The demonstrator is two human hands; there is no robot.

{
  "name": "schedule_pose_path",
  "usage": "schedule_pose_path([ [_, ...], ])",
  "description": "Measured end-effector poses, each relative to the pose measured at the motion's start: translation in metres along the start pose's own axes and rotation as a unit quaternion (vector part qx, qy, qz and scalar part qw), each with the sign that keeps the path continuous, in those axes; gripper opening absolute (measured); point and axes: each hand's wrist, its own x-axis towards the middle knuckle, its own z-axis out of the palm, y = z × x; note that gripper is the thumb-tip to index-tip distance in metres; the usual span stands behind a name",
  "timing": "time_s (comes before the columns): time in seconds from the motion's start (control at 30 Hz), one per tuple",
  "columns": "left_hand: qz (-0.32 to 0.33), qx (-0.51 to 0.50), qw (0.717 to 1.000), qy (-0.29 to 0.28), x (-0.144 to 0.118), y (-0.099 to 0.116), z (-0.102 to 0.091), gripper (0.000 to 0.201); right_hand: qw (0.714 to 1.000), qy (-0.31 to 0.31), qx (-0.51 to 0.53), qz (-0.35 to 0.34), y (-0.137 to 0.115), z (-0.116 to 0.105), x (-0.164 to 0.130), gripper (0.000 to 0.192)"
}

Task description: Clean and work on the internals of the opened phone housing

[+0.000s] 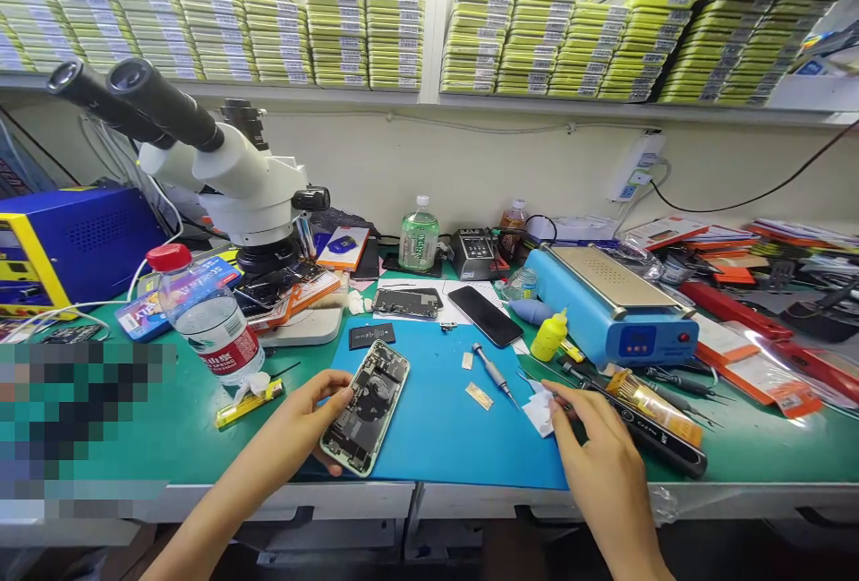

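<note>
Glossy blue mat (436, 420) lies under both my hands, smooth and flat on the green bench top (188, 438). My left hand (305, 424) grips the opened phone (366, 406) by its left edge, thumb across the top corner and fingers curled under the lower end; the phone rests face down on the mat's left margin, its metal frame rounded and its inside a crowd of dark boards and silver shields. My right hand (594, 451) is loosely open, fingers reaching onto a crumpled white wipe (539, 411) at the mat's right edge, with thin tweezers (537, 381) just past my fingertips. Just right of that hand lies a long black tool (661, 442) with an amber, crinkly wrapped piece on top. Between my hands, further out, sit a slim grey screwdriver (493, 372) and a small tan strip (479, 396). Beyond the right hand stand a yellow squeeze bottle (548, 337) and a boxy blue heating plate (614, 312) with a dull metal top. Beyond the left hand is a clear ribbed water bottle (211, 317) with a red cap, then the white microscope (221, 174).
</note>
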Motion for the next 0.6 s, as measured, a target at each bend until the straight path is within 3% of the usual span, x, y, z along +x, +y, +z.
schedule_pose_path([
  [0.1,0.016,-0.013,1.000,0.011,-0.004,0.002,0.005,0.088,0.999,0.006,-0.045,-0.011,-0.008,-0.003,0.019,0.042],
  [0.2,0.036,0.104,0.994,0.012,-0.016,0.003,0.007,0.081,0.998,-0.011,-0.046,-0.029,-0.023,0.004,0.039,0.045],
  [0.3,0.075,0.290,0.954,0.025,-0.031,-0.002,0.005,0.073,0.997,-0.056,-0.027,-0.046,-0.037,0.021,0.051,0.035],
  [0.37,0.122,0.361,0.924,0.040,-0.037,-0.009,0.005,0.086,0.995,-0.083,-0.012,-0.049,-0.043,0.033,0.053,0.032],
  [0.47,0.176,0.405,0.895,0.064,-0.040,-0.020,0.009,0.095,0.996,-0.085,0.020,-0.032,-0.046,0.040,0.053,0.033],
  [0.6,0.176,0.414,0.890,0.079,-0.036,-0.023,0.017,0.093,0.992,-0.068,0.107,-0.008,-0.053,0.029,0.046,0.032],
])
